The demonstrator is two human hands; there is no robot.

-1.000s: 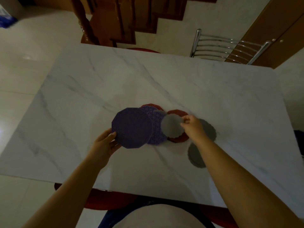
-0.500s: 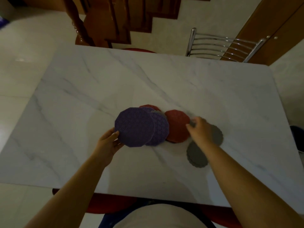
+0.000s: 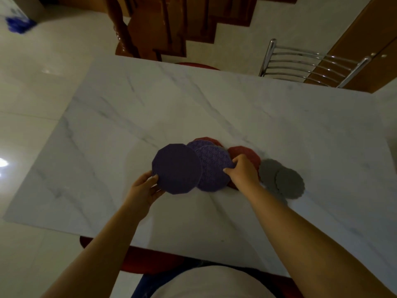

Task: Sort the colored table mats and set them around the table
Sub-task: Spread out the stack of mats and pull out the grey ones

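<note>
My left hand [image 3: 145, 189] grips the plain purple mat [image 3: 177, 168] at its lower left edge, thumb on top and fingers curled underneath. That mat overlaps the left side of the patterned purple mat [image 3: 213, 171]. My right hand [image 3: 242, 171] pinches the patterned mat's right edge, thumb on its near side and fingers bent over the rim. I cannot tell whether either mat is lifted clear of the table [image 3: 129, 125] or touching it.

A second patterned purple mat [image 3: 198, 144] peeks out behind these two, and the rim of a red mat [image 3: 206, 139] shows beyond it. Another red mat [image 3: 247, 153] lies just behind my right hand, partly hidden by my knuckles. To the right of it, two grey mats [image 3: 290, 183] with scalloped edges lie flat on the marble, overlapping each other, with the left one touching the red mat's edge. The whole cluster sits near the middle of the table, somewhat toward my side.

A metal chair [image 3: 300, 63] stands at the far right edge, with a wooden staircase [image 3: 171, 29] beyond the far side. A red seat [image 3: 150, 261] shows under the near edge.
</note>
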